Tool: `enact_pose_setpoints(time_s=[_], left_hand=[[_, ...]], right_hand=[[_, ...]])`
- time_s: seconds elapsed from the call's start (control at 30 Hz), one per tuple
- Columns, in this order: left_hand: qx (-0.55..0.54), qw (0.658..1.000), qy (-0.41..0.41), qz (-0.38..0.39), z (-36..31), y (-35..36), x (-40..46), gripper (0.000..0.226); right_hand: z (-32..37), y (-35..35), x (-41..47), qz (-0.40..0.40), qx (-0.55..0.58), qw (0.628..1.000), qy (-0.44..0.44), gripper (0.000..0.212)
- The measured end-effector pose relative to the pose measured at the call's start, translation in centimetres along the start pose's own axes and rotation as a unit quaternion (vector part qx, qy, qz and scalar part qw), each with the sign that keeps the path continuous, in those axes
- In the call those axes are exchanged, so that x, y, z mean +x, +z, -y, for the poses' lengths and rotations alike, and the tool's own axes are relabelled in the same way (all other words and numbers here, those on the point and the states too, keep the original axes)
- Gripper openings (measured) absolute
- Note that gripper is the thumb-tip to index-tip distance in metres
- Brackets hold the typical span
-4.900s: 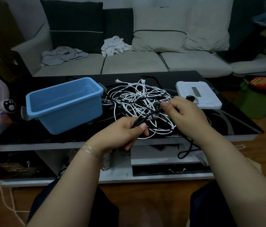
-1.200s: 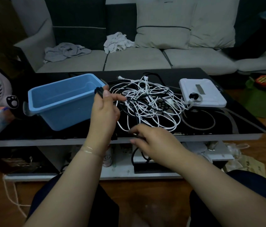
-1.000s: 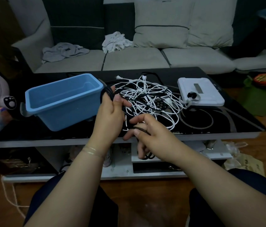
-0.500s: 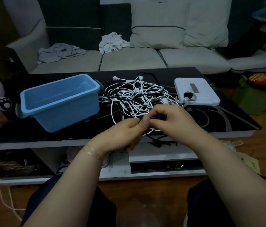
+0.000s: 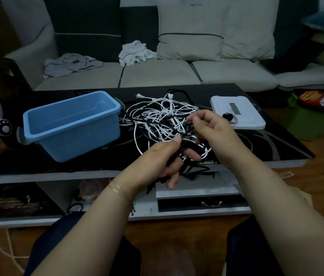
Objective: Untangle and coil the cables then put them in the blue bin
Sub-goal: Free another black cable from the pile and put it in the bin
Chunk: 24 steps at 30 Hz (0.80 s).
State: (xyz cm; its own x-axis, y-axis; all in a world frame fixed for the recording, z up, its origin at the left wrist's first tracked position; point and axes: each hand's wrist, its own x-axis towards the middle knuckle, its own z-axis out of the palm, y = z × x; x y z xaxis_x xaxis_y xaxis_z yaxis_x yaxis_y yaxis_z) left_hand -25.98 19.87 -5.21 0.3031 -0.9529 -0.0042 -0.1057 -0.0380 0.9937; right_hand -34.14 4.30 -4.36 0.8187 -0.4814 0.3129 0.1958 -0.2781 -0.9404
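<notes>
Coiling: I am winding a black cable (image 5: 189, 150) over the near edge of the black table (image 5: 276, 148), just in front of the tangle.
Left hand: my left hand (image 5: 163, 160) is curled round a few dark loops of that cable, thumb on top, knuckles facing me; slack hangs below the table edge.
Right hand: my right hand (image 5: 211, 128) is raised just to the right and a little farther off, palm turned toward me, thumb and forefinger pinching a run of the black cable that leads down to the left hand (the other fingers are loosely bent).
Tangle: the white cables (image 5: 157, 118) lie knotted with dark strands in the middle of the table, touching nothing I hold that I can make out.
Blue bin: the blue bin (image 5: 71, 124) stands to the left of the tangle, nothing in it, well within my reach.
Handling: I judge the cable light, limp and a bit springy, so loops will slip open unless I clamp them where they cross; best to hold the bundle at one point and feed with the other hand.
Risk: pulling hard may tighten the knots or drag the white adapter box (image 5: 236, 112) at the right.
</notes>
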Motion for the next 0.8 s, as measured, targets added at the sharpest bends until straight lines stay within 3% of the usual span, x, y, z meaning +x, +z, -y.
enact_pose_setpoints(time_s=[0.17,0.23,0.4,0.57,0.7,0.8], left_hand=[[-0.202,0.979,0.028,-0.026,-0.1,-0.6,0.1,0.07],[-0.266,0.963,0.029,-0.022,-0.1,-0.9,0.1,0.076],[-0.4,0.912,0.067,-0.052,-0.3,-2.3,-0.1,0.055],[-0.469,0.861,0.085,-0.176,-0.5,-3.9,-0.1,0.05],[-0.465,0.847,0.096,-0.24,-0.4,-3.8,0.2,0.051],[-0.449,0.843,0.101,-0.277,-0.4,-3.6,0.4,0.051]], right_hand=[[-1.2,1.1,0.1,0.024,-0.162,0.986,0.002,0.03],[-1.8,2.0,-0.1,0.053,-0.162,0.985,0.029,0.035],[-1.9,3.4,-0.5,0.114,-0.112,0.985,0.068,0.029],[-2.9,4.9,-1.9,0.232,-0.205,0.95,0.03,0.006],[-3.2,4.8,-2.2,0.264,-0.256,0.929,0.049,0.061],[-2.8,4.4,-2.4,0.267,-0.324,0.906,0.052,0.058]])
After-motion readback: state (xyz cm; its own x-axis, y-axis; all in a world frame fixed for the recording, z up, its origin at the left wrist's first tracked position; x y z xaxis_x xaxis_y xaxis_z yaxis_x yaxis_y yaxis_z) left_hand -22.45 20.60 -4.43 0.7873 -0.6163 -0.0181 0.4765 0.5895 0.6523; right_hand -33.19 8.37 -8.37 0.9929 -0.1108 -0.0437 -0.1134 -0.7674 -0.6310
